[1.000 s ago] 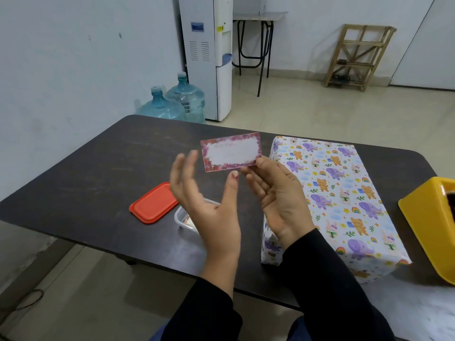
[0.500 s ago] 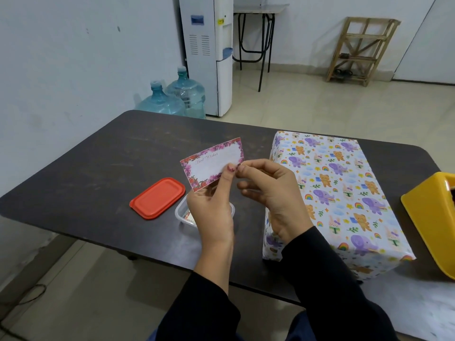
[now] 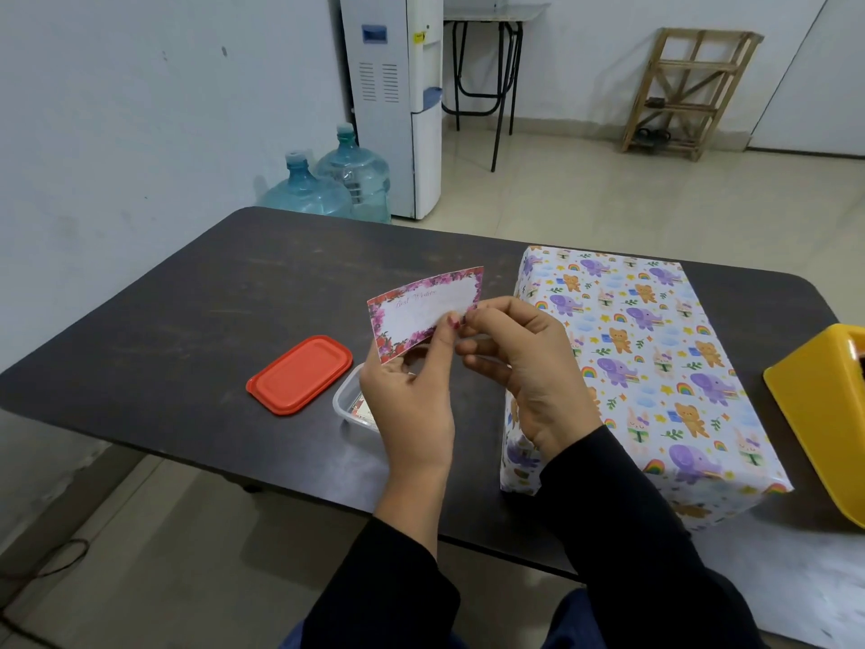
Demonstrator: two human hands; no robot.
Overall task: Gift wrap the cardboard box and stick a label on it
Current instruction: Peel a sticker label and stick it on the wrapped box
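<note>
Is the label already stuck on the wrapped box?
No, the left hand and right hand pinch the label above the table, apart from the box.

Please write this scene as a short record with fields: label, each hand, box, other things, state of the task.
label: floral-bordered rectangular paper label, held in the air
left hand: left hand pinches the label's lower edge
right hand: right hand pinches its lower right corner
box: box wrapped in animal-print paper, lying on the dark table, right of the hands
other: red rectangular plastic lid flat beside the open clear plastic container; yellow plastic bin at the right edge
task state: wrapping looks done; label not yet on the box
</note>
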